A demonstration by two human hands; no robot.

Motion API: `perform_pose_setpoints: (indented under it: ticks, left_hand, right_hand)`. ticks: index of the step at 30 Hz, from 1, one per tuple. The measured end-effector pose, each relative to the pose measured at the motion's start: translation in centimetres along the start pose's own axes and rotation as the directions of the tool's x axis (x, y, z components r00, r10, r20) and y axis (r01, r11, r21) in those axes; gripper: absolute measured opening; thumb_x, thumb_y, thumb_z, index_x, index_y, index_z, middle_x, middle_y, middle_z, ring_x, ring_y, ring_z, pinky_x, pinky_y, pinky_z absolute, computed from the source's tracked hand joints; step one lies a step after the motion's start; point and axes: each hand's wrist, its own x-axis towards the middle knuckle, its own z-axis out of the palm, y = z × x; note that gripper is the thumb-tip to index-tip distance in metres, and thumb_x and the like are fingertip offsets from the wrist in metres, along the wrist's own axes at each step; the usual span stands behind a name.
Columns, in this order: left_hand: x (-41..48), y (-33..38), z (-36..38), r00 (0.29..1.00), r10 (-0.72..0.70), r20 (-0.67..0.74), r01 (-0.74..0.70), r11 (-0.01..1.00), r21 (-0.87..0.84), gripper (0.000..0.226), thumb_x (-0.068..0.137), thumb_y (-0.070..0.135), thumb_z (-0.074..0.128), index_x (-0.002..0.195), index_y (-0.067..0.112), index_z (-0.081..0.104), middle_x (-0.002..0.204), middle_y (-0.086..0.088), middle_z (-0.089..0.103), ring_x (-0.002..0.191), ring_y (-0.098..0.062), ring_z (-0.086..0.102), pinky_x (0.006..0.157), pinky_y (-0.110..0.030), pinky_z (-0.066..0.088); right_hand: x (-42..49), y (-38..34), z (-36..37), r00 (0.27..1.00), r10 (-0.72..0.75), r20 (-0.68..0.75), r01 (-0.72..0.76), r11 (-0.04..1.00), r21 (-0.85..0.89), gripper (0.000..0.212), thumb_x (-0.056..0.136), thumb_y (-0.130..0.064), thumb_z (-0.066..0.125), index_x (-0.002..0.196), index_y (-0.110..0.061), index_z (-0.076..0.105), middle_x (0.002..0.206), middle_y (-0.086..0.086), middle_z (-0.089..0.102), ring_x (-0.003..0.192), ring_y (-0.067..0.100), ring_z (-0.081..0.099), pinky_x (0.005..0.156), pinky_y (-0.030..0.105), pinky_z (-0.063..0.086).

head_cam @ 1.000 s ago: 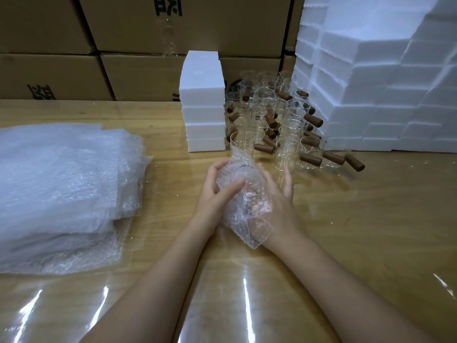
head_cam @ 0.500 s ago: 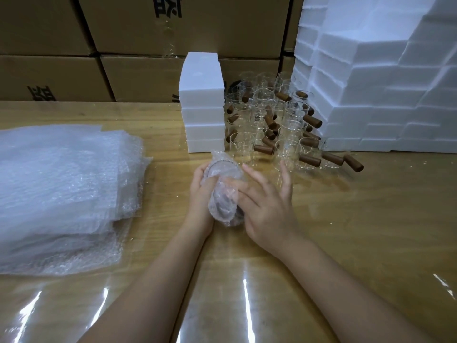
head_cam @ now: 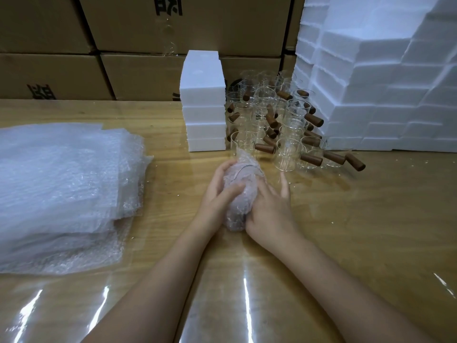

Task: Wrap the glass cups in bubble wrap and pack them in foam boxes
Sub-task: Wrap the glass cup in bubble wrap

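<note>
Both hands hold the wrapped cup (head_cam: 238, 191) between them. Our left hand (head_cam: 217, 191) curls fingers and thumb round one side, and our right hand (head_cam: 269, 209) presses the other with fairly straight fingers, one stretched clear of the wrap. The bundle sits just in front of the stack of foam boxes (head_cam: 202, 105), low over the table (head_cam: 371, 219).

We see no tape on the wrap, so we judge that easing either hand could let the loose end spring open and the glass slide out. The bare glass cups (head_cam: 279, 125) crowd just right of the stack, near our outstretched finger, and a careless swing could topple them.

Our right thumb is hidden under the bundle. We cannot tell whether the bundle touches the table, or where the cup's handle lies. The spare bubble wrap (head_cam: 59, 189), well left of the stack, is cut off by the frame edge.
</note>
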Motion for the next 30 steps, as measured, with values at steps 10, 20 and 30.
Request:
perform_pose_setpoints:
  ticks: [10, 20, 30]
  left_hand:
    - [0.6, 0.0, -0.4, 0.963, -0.103, -0.248, 0.063, 0.984, -0.165, 0.023, 0.085, 0.015, 0.053, 0.108, 0.016, 0.054, 0.088, 0.003, 0.069, 0.074, -0.006, 0.065, 0.062, -0.019, 0.052]
    - [0.9, 0.2, -0.5, 0.915, -0.237, -0.325, 0.159, 0.955, -0.25, 0.039, 0.09, 0.041, 0.05, 0.114, 0.011, 0.055, 0.095, -0.008, 0.07, 0.089, -0.02, 0.068, 0.079, -0.033, 0.054]
    - [0.4, -0.3, -0.2, 0.979, -0.085, -0.186, 0.073, 0.995, -0.074, 0.034, 0.068, 0.048, 0.062, 0.1, 0.037, 0.061, 0.101, -0.002, 0.067, 0.096, -0.018, 0.064, 0.084, -0.029, 0.049]
  right_hand:
    - [-0.6, 0.7, -1.0, 0.748, -0.199, -0.633, 0.323, 0.942, 0.086, 0.028, 0.082, -0.003, 0.044, 0.092, -0.012, 0.068, 0.103, 0.002, 0.069, 0.108, 0.021, 0.061, 0.107, 0.059, 0.023]
    - [-0.3, -0.6, 0.0, 0.816, -0.411, -0.406, 0.381, 0.911, -0.156, 0.046, 0.085, -0.025, 0.055, 0.128, -0.009, 0.059, 0.137, 0.002, 0.054, 0.125, 0.014, 0.052, 0.111, 0.055, 0.026]
    - [-0.1, -1.2, 0.4, 0.916, -0.215, -0.338, 0.168, 0.972, -0.163, 0.047, 0.076, -0.035, 0.064, 0.111, -0.003, 0.067, 0.115, 0.009, 0.066, 0.103, 0.02, 0.064, 0.11, 0.055, 0.029]
